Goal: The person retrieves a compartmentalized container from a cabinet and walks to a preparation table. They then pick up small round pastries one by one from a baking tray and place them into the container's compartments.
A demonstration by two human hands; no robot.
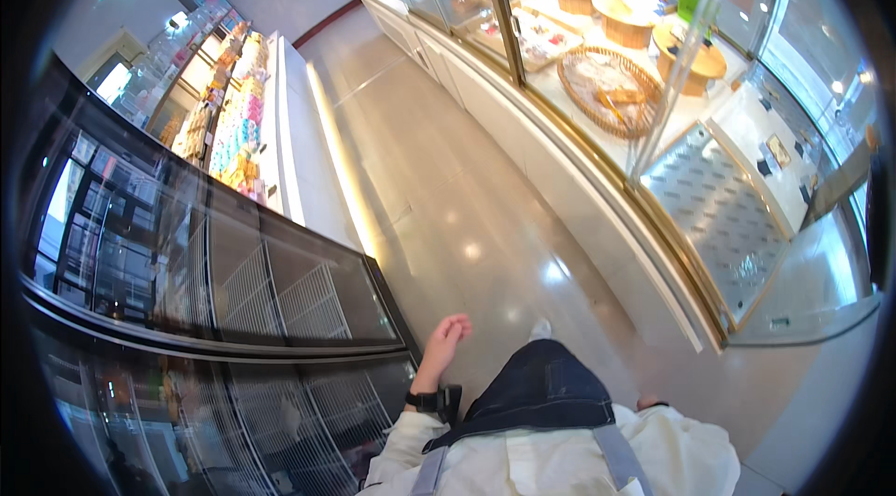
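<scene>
My left hand hangs over the walkway beside the black-framed glass door fridge. Its fingers are loosely curled together, with nothing seen in them, and a black strap with a small device is on that wrist. Of my right hand, just a small part shows past the white sleeve, below the glass display counter; its fingers are hidden. A dark apron with grey straps covers my front. One pale shoe shows on the shiny tile floor.
Wire shelves stand behind the fridge glass. Farther along on the left, a lit shelf holds colourful packaged goods. Inside the counter are a wicker basket, round wooden stands and a patterned tray. A glass panel juts out at the counter's near end.
</scene>
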